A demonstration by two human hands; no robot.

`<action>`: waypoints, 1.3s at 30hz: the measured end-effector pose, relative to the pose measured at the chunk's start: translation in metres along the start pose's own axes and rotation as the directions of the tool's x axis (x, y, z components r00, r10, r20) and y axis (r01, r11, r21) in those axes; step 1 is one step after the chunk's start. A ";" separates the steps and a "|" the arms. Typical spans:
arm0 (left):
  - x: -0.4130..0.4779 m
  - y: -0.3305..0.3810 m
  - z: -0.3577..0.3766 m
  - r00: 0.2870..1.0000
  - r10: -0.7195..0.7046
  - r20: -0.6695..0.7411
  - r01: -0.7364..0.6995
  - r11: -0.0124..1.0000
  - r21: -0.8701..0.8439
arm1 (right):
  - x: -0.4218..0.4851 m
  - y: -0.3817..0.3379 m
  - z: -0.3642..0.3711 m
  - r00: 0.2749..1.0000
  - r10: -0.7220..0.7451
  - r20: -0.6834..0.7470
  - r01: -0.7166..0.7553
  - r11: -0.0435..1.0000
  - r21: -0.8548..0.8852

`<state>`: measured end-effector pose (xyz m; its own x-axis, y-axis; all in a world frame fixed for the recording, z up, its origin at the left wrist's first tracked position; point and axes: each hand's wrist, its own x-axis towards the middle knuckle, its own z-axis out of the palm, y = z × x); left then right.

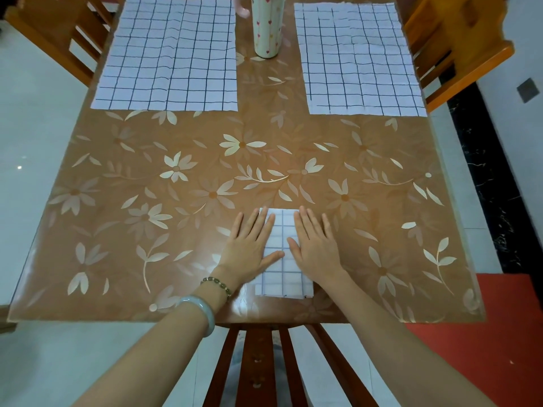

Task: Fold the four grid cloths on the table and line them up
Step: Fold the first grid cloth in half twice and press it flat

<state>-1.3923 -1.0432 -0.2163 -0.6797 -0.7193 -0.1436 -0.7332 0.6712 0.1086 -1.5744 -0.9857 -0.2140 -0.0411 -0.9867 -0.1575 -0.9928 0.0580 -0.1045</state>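
A small folded white cloth with dark grid lines (282, 248) lies near the table's front edge. My left hand (249, 245) rests flat on its left side, fingers spread. My right hand (316, 245) lies flat on its right side, likewise open. Two more grid cloths lie unfolded and flat at the back: one at the far left (170, 54) and one at the far right (358, 60). No other grid cloth shows in view.
The table (147, 201) wears a brown floral cover. A tall heart-patterned cup (268, 27) stands between the two far cloths, with a pink handle (242, 8) beside it. Wooden chairs stand at the back left (58, 33), back right (452, 48) and front (264, 362).
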 end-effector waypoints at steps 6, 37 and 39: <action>0.000 -0.008 -0.004 1.000 -0.013 0.013 0.013 1.000 -0.002 | -0.001 -0.003 -0.001 0.997 0.062 0.043 -0.061 0.998 -0.020; -0.055 -0.006 0.005 0.965 0.230 0.124 -0.238 0.970 0.057 | -0.001 -0.002 0.001 0.994 0.086 0.061 -0.086 0.996 -0.013; -0.073 -0.004 0.004 0.964 0.232 0.131 -0.240 0.969 0.049 | 0.000 -0.001 -0.003 0.993 0.081 0.091 -0.081 0.997 -0.006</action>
<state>-1.3395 -0.9930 -0.2105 -0.8230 -0.5139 -0.2422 -0.5467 0.8323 0.0914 -1.5735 -0.9862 -0.2110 -0.1110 -0.9608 -0.2541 -0.9869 0.1368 -0.0858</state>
